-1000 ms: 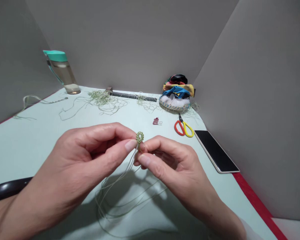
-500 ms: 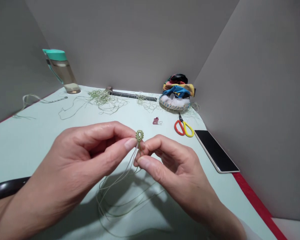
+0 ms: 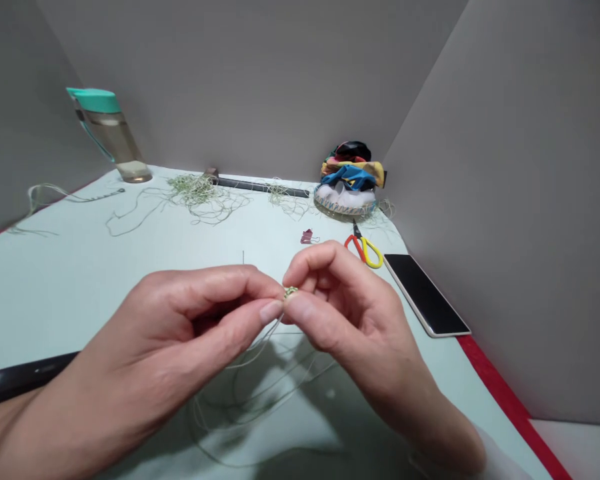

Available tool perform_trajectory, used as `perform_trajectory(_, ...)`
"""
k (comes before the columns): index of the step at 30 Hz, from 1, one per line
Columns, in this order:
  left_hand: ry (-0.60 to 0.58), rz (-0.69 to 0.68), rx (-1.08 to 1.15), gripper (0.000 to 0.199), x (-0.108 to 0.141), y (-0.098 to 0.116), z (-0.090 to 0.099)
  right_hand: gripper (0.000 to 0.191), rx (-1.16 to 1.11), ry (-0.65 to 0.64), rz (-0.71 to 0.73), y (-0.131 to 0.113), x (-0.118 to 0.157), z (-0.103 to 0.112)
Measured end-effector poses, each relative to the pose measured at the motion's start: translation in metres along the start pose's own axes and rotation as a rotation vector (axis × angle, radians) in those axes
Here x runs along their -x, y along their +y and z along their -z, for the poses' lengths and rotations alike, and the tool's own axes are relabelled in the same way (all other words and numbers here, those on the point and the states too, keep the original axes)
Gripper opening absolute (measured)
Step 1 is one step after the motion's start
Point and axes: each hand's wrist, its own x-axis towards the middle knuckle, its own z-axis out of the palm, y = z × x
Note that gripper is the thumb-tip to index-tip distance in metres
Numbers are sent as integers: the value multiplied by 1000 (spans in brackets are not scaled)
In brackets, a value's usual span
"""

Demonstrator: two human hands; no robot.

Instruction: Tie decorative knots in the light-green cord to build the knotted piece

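Green knotted cord piece (image 3: 291,292) sits between 2 hands, above table (image 3: 80,287). Grip of left hand (image 3: 180,333) pinches its near-left edge; grip of right hand (image 3: 353,313) nips it between thumb and forefinger. Likely very light, soft, slightly springy, hard to break; best held at dense knotted part, as loose cords (image 3: 263,341) probably slide and tangle. Fingers cover most of piece, outline unclear. Cord ends blurred, untraceable.

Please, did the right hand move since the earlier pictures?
Yes. Judged against the scissors on the table, the right hand has moved upward in the view: it now hides part of the red handle, earlier fully visible.
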Motion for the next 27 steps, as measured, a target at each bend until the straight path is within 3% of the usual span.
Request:
perform_trajectory(7, 57, 28, 23, 18, 6, 3, -4, 19, -63, -39, 36, -1, -1, -2)
perform_trajectory(14, 107, -111, -146, 16, 4, 1, -3, 18, -166, -32, -25, 6, 0, -3)
perform_trajectory(18, 65, -318, -301, 23, 11, -8, -1, 22, -197, 21, -47, 5, 0, -11)
perform_trajectory(21, 84, -389, -353, 25, 16, -13, -2, 22, -132, 80, -25, 4, -1, -19)
perform_trajectory(27, 159, -350, -285, 19, 14, -14, -8, 21, 13, 183, 64, 9, 1, -28)
